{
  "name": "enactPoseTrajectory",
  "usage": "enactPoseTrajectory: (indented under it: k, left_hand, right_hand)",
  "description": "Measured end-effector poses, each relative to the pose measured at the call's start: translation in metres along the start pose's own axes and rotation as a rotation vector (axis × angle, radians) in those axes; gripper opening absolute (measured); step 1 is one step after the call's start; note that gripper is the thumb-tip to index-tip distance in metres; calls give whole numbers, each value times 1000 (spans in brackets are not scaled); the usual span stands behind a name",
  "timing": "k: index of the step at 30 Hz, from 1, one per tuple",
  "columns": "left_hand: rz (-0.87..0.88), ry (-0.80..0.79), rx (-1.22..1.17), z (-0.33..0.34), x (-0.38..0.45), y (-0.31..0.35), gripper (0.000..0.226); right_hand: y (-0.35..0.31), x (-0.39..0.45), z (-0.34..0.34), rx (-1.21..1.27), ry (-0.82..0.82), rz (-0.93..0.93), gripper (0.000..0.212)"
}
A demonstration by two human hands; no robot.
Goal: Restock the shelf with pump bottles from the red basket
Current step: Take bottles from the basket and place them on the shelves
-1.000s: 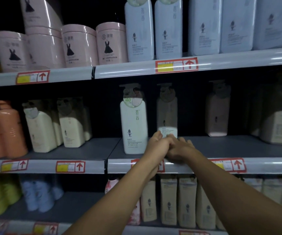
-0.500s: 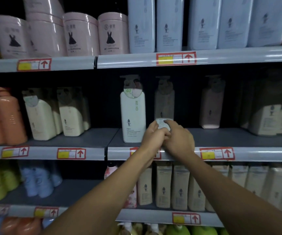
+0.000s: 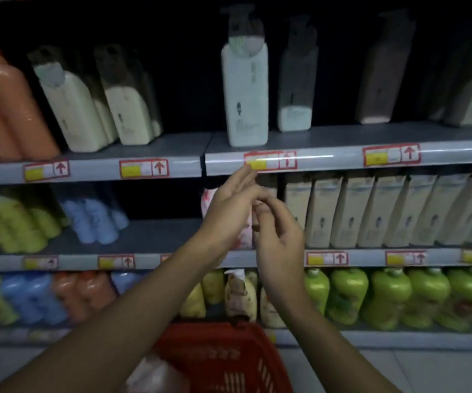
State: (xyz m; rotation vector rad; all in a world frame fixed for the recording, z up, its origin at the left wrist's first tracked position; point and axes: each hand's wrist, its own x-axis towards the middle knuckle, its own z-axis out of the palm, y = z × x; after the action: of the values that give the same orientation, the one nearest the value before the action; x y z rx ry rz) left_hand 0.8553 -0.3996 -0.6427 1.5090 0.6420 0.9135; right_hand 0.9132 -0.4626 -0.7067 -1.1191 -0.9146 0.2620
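Red basket, white pump bottle, green bottles, orange bottles.

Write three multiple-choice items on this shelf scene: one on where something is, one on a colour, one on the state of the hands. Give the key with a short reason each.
1. Where is the basket?
A. on the top shelf
B. low in front of the shelves, below the hands
C. hanging from the left hand

2. What colour are the bottles at the right of the lowest shelf?
A. green
B. black
C. purple

3. What are the left hand and right hand doing?
A. each has a grip on a pump bottle
B. both are in the basket
C. both are raised together in front of the shelves, holding no bottle

Key: 1 B, the basket sits at the bottom of the view under both forearms. 2 A, that row is plainly green. 3 C, the fingers are loose and no bottle is in either.
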Motion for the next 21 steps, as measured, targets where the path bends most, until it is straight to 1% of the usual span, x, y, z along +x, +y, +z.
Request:
enactPoseTrajectory:
  k: [3, 4, 5, 7, 8, 10, 12, 13, 14, 16, 17, 18, 20, 21]
  left_hand:
    - [-24, 31, 32, -42, -31, -44, 60]
    - [-48, 39, 42, -57, -43, -62, 60]
    - [-81, 58, 51, -73, -56, -81, 60]
    - [-174, 108, 70, -103, -83, -122, 58]
    - [-232, 146, 82, -117, -98, -143, 58]
    - [-340, 197, 140, -137, -126, -182, 58]
    - [-418, 204, 188, -145, -142, -210, 61]
    - [-451, 195, 209, -147, -143, -219, 63]
    - [-492, 183, 230, -147, -139, -223, 61]
    - [-535, 131, 272, -148, -123, -232, 53]
    - [-519, 74, 303, -148, -116, -235, 53]
    - [-495, 5, 360, -149, -111, -236, 54]
    - [-436, -107, 528, -157, -108, -239, 48]
    - [-412, -127, 609, -162, -109, -243, 46]
  right_hand:
    - [45, -55, 7, -90, 2, -21, 25]
    - [63, -73, 9, -156, -37, -14, 24]
    - [80, -88, 12, -243, -117, 10, 23]
    - [106, -112, 22, -378, -375, 116, 18]
    - [115, -121, 28, -402, -505, 176, 16]
    - [133, -133, 38, -392, -693, 275, 27]
    - [151, -143, 47, -406, -836, 288, 35]
    - [160, -148, 51, -466, -931, 289, 35]
    - [169, -153, 53, -531, -1033, 298, 33]
    - [191, -163, 58, -609, -1281, 391, 26]
    - [200, -172, 59, -628, -1428, 427, 31]
    - [205, -183, 61, -612, -1585, 426, 39]
    - [217, -211, 63, -606, -1795, 369, 49]
    - [219, -224, 63, -622, -1864, 306, 56]
